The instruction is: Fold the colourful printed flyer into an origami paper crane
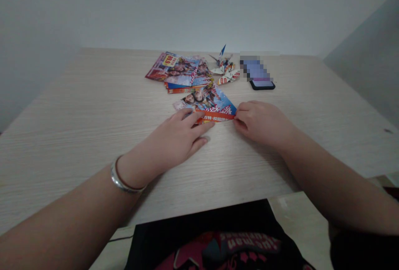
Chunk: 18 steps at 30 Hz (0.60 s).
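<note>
A: Pale wooden table [93, 108], plain wall beyond. Where's the flyer [215, 103]?
B: Mid-table, folded into a triangle. Left hand [174, 137] lies flat, fingers apart, on its left corner; right hand [263, 122] pinches its right tip. Seemingly creasing a fold; next needs edges kept aligned.

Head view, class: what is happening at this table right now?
A person presses a colourful sheet, folded into a triangle, on the wooden table. The left hand lies flat on its left corner; the right hand pinches its right tip. Behind lie a stack of leaflets, folded paper cranes and a phone.
</note>
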Tool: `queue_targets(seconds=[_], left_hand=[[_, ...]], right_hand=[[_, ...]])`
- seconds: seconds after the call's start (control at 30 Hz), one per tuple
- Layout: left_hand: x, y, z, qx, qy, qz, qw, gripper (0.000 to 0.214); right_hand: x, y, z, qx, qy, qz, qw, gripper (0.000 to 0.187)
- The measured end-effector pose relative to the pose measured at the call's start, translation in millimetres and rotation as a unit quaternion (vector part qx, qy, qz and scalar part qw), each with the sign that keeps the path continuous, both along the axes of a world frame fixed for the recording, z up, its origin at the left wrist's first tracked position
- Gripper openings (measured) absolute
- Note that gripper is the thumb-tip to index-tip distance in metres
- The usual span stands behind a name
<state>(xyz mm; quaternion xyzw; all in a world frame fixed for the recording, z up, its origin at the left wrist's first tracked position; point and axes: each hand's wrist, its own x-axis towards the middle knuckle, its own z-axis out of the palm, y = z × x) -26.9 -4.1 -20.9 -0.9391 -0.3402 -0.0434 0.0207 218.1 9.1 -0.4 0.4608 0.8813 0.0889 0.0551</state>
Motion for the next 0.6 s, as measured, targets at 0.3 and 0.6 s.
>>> queue_targets(seconds=[0.3,0.6], left_hand=[[-10,1,13.2,0.002,0.030,0.050,0.998,0.052],[-13,4,18.6,0.025,0.049,0.078,0.995,0.052]], right_hand=[[11,3,-2.9,-0.006,0.005,0.000,1.000,0.029],[10,2,-3.2,0.005,0.021,-0.003,1.000,0.029]])
